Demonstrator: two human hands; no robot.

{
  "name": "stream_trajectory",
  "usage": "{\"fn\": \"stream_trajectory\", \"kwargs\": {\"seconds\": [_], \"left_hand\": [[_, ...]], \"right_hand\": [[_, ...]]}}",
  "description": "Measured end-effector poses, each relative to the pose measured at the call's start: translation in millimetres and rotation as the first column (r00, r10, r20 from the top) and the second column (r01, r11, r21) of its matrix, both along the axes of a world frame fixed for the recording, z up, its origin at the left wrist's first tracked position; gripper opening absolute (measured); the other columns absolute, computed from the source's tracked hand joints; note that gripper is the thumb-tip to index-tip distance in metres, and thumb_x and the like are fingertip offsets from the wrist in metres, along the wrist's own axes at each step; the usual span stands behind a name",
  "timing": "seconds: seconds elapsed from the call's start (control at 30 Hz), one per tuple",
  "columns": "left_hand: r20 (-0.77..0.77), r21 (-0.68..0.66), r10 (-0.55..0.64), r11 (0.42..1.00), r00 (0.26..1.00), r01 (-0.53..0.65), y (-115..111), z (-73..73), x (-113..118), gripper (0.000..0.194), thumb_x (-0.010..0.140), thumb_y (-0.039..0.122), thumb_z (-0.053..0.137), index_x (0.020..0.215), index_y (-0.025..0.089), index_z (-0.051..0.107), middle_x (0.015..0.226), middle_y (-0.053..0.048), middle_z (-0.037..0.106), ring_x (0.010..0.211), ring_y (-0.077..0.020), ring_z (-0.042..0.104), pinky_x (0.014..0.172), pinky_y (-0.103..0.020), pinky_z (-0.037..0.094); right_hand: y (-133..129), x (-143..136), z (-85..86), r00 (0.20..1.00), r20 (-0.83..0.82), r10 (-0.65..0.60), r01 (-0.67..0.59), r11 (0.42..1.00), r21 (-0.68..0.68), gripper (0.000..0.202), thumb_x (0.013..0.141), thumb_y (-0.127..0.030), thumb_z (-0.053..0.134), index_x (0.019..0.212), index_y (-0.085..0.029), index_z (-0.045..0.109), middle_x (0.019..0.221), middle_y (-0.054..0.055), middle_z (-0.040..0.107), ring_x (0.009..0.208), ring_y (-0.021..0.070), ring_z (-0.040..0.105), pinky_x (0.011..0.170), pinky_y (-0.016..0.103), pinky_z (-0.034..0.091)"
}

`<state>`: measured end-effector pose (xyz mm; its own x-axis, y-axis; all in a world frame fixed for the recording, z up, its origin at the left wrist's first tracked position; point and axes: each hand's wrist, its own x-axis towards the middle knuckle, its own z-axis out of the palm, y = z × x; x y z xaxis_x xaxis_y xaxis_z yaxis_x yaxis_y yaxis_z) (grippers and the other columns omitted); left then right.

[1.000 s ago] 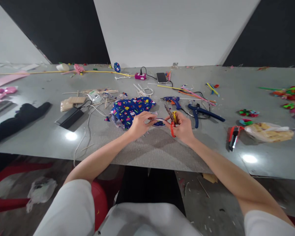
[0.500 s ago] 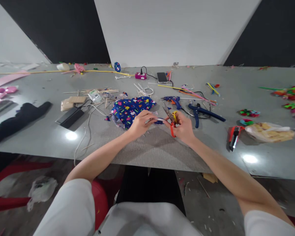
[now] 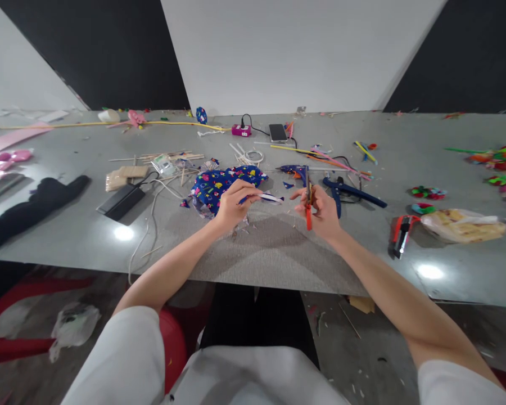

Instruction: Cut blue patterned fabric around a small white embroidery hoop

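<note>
On the head camera, my only view, I'm taking my bearings from the blue cloth (image 3: 221, 183) bunched on the grey surface (image 3: 257, 256). My left hand (image 3: 235, 207) is over the cloth's near right corner, grip pressed together, thumb and fingertips pinching a blue-and-white band (image 3: 272, 198). So there's the band, just right of the cloth, its free end pointing away from it. I'd say it's pinched by one end to leave the rest exposed.

Across to the right hand (image 3: 324, 212), further right of the cloth and apart from the band: this grip is closed around scissors (image 3: 308, 203), with a couple of fingertips standing free. Blades point away from my body, probably to keep the tips off the other hand. I can't tell whether the blades are parted.

Beyond them, right of the cloth, lie the glue gun (image 3: 294, 170) and blue pliers (image 3: 359, 193), likely parked there for easy reach. Small scraps (image 3: 243, 224) dot the near side of the cloth; the phone (image 3: 278, 133) sits well behind it, perhaps out of the way.
</note>
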<state>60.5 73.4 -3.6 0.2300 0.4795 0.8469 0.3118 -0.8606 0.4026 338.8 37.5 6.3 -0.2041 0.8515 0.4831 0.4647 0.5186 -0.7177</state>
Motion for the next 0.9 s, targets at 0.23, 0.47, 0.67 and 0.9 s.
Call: {"fn": "stream_trajectory", "kwargs": {"seconds": [0.23, 0.47, 0.67, 0.9], "left_hand": [[0.134, -0.054, -0.026, 0.998, 0.991, 0.033, 5, 7.7, -6, 0.006, 0.096, 0.024, 0.075, 0.099, 0.021, 0.08, 0.096, -0.006, 0.076, 0.088, -0.0161, 0.072, 0.08, -0.03, 0.058], [0.109, -0.1, -0.025, 0.994, 0.994, 0.036, 7, 7.3, -8, 0.012, 0.098, 0.031, 0.073, 0.098, 0.022, 0.08, 0.096, -0.007, 0.077, 0.089, -0.0175, 0.072, 0.08, -0.032, 0.059], [0.027, -0.043, -0.034, 0.998, 0.999, 0.035, 6, 10.0, -9, 0.011, 0.101, 0.027, 0.07, 0.1, 0.021, 0.079, 0.096, -0.007, 0.076, 0.092, -0.0165, 0.072, 0.081, -0.031, 0.058], [0.01, -0.009, -0.028, 1.0, 1.0, 0.028, 6, 10.4, -10, 0.009, 0.101, 0.023, 0.069, 0.102, 0.021, 0.078, 0.096, -0.007, 0.075, 0.094, -0.0163, 0.07, 0.082, -0.031, 0.057]], "right_hand": [[15, 20, 4.8, 0.934, 0.348, -0.079, 0.049, 0.995, 0.092, 0.063, 0.081, -0.083, 0.067, 0.099, -0.026, 0.044, 0.076, -0.001, 0.057, 0.065, 0.0186, 0.053, 0.063, 0.031, 0.039], [14, 15, 4.1, 0.865, 0.502, -0.019, -0.036, 0.994, 0.099, 0.05, 0.091, -0.07, 0.065, 0.093, -0.025, 0.044, 0.087, 0.005, 0.064, 0.073, 0.0214, 0.059, 0.069, 0.032, 0.039], [13, 18, 7.7, 0.805, 0.585, -0.098, -0.044, 0.974, 0.224, 0.048, 0.093, -0.069, 0.063, 0.089, -0.024, 0.048, 0.089, 0.007, 0.066, 0.074, 0.0224, 0.061, 0.067, 0.033, 0.039], [12, 22, 12.9, 0.745, 0.635, -0.202, -0.005, 0.951, 0.309, 0.059, 0.092, -0.08, 0.056, 0.091, -0.021, 0.058, 0.088, 0.01, 0.069, 0.074, 0.0239, 0.063, 0.06, 0.033, 0.034]]}}
